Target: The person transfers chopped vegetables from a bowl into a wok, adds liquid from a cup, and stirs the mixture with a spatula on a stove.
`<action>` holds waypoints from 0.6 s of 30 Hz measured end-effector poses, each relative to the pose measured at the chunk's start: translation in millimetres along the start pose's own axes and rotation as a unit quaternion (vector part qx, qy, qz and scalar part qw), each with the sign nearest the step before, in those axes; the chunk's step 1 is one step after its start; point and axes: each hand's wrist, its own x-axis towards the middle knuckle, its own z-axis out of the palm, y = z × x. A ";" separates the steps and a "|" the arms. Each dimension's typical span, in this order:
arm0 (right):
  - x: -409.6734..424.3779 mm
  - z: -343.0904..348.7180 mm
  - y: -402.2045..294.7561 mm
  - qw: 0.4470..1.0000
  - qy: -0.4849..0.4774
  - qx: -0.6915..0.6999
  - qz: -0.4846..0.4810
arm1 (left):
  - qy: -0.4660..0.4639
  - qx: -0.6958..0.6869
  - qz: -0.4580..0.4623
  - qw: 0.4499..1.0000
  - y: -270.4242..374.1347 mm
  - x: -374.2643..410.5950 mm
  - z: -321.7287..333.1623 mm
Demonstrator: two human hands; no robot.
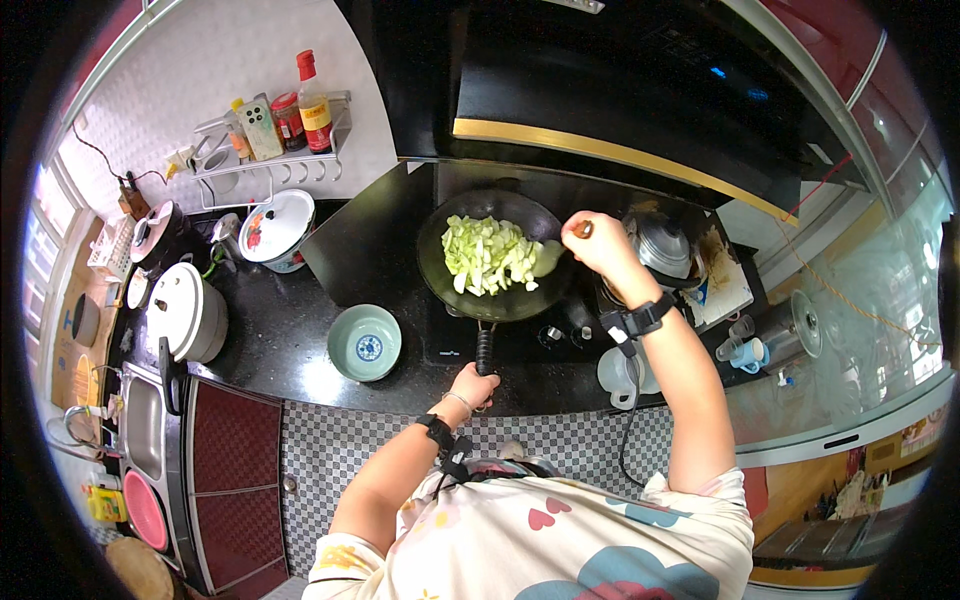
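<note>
A dark wok (484, 204) sits on the black cooktop (525, 349) before me. Pale green sliced vegetable pieces (487, 259) are heaped in its middle. My left hand (474, 388) grips the end of the black wok handle (484, 349), which points towards me. Over the wok's right rim, my right hand (604, 247) is closed round a spatula (551, 257). The brown end of its handle shows above my fist, and its blade touches the right side of the heap. To the left of the wok, a pale green bowl (341, 330) with a blue pattern stands on the counter.
A white pot (187, 311) and a lidded enamel pot (277, 229) stand at left, before a wall rack (300, 157) holding bottles and jars. On the right are a lidded metal pot (661, 247) and a translucent jug (619, 382). A black cable (628, 435) hangs from my right wrist.
</note>
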 end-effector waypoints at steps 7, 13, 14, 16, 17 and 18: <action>-11.2 29.4 98.2 0.923 0.110 0.307 0.203 | 0.006 0.007 -0.003 1.000 2.3 0.1 2.3; -35.0 117.1 114.9 0.876 0.150 0.442 0.126 | 0.001 -0.004 -0.003 1.000 1.9 0.5 2.6; -40.9 121.0 111.5 0.925 0.147 0.348 0.052 | -0.004 -0.004 -0.003 1.000 2.3 1.3 2.7; -60.0 113.2 71.2 0.974 0.114 0.184 -0.070 | 0.004 -0.018 -0.009 1.000 0.6 -2.7 -0.8; -70.1 102.4 54.2 0.982 0.095 0.114 -0.118 | 0.005 -0.017 -0.013 1.000 -0.2 -2.2 -0.5; -77.6 99.2 59.9 0.980 0.077 0.055 -0.177 | 0.002 -0.013 -0.014 1.000 -0.8 -0.8 1.8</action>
